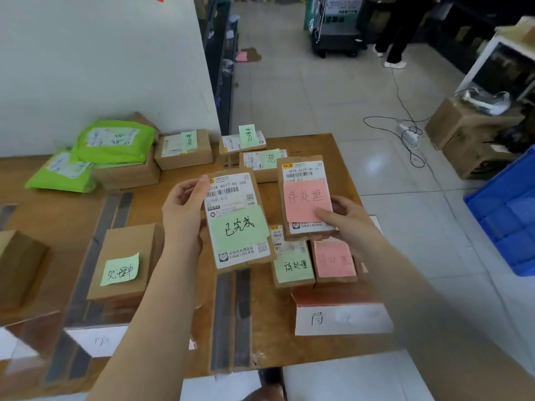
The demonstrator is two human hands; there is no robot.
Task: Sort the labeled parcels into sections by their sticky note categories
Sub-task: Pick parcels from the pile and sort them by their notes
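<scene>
Your left hand [181, 211] clamps a brown parcel [236, 224] with a white shipping label and a green sticky note [238, 225], raised above the wooden table [307, 144]. Your right hand [348, 224] grips a second brown parcel [307, 172] bearing a pink sticky note [306, 201], just right of the first.

A white wall [101, 53] rises beyond and left of the grip. Right of it, pale floor tiles [318, 96] run back toward dark shelving [220, 53], a black cable [405, 134], cartons [463, 134], a blue crate [509, 215]; possibly a trolley [335, 36].
</scene>
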